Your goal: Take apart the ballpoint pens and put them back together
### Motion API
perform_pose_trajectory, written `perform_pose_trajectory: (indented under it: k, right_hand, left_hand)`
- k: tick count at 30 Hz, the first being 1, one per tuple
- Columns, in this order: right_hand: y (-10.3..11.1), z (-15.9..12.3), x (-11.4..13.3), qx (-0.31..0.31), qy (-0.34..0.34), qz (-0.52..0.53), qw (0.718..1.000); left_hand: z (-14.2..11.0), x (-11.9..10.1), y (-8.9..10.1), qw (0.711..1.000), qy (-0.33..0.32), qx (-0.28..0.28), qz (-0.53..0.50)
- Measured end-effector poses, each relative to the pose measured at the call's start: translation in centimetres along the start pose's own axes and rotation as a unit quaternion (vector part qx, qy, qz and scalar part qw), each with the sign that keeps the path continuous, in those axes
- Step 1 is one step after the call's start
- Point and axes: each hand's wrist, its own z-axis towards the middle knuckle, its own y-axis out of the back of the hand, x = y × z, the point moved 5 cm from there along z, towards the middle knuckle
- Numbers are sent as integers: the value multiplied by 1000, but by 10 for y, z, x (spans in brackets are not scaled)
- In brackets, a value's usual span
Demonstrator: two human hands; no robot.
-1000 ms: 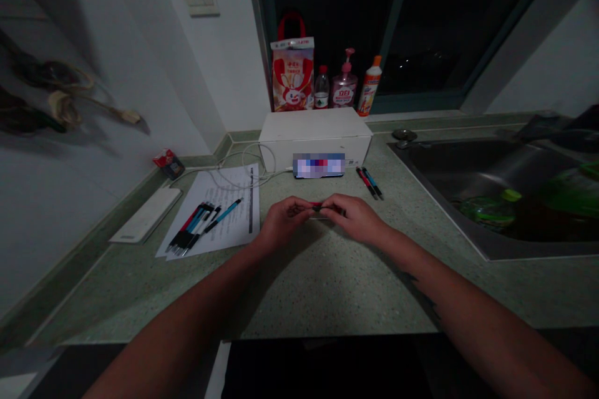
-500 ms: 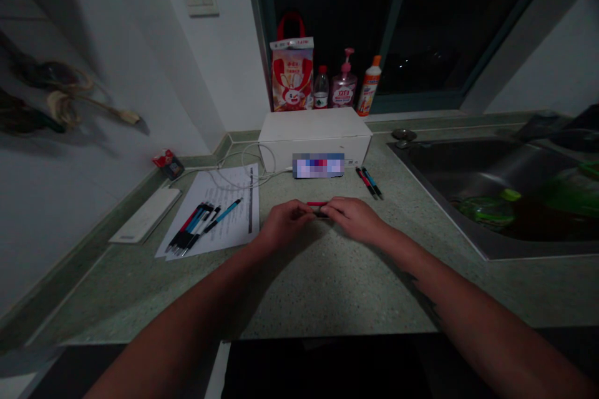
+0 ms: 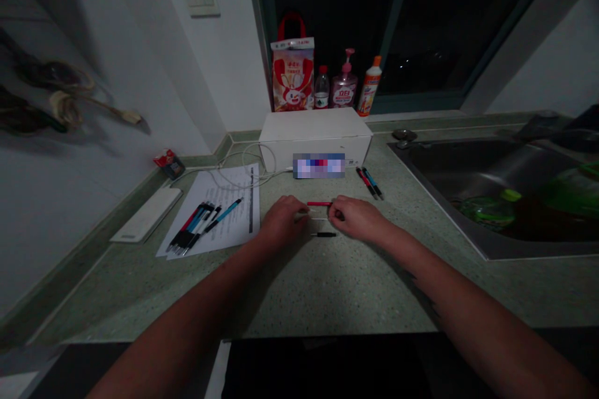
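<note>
1. I see speckled counter (image 3: 327,299), sink (image 3: 461,165) at R, dark window (image 3: 444,25) behind.
2. Vs. prev. frame: L hand (image 3: 285,218), R hand (image 3: 359,218) are farther apart; black part (image 3: 324,235) now lies before them.
3. Both hands curled; can't tell what they hold. Red tube (image 3: 319,204) is betw. them.
4. Counter room betw. black part and front edge (image 3: 327,335); sink well apart.

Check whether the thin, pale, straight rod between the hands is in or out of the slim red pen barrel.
Out: the rod shows on the near side of the barrel, with speckled green countertop between them.
</note>
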Motion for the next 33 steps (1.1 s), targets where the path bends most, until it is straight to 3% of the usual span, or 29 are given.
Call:
perform_pose_trajectory:
  k: [6,15,33]
  right_hand:
    - [1,0,1,1,7,-9,1000]
    - [6,1,-4,-46,8,-10,999]
    - [6,0,0,-41,16,1,999]
  left_hand:
    - [9,9,-8,997,1,30,70]
    - [6,7,-4,999,36,4,-37]
    - [4,6,-4,999,29,8,-32]
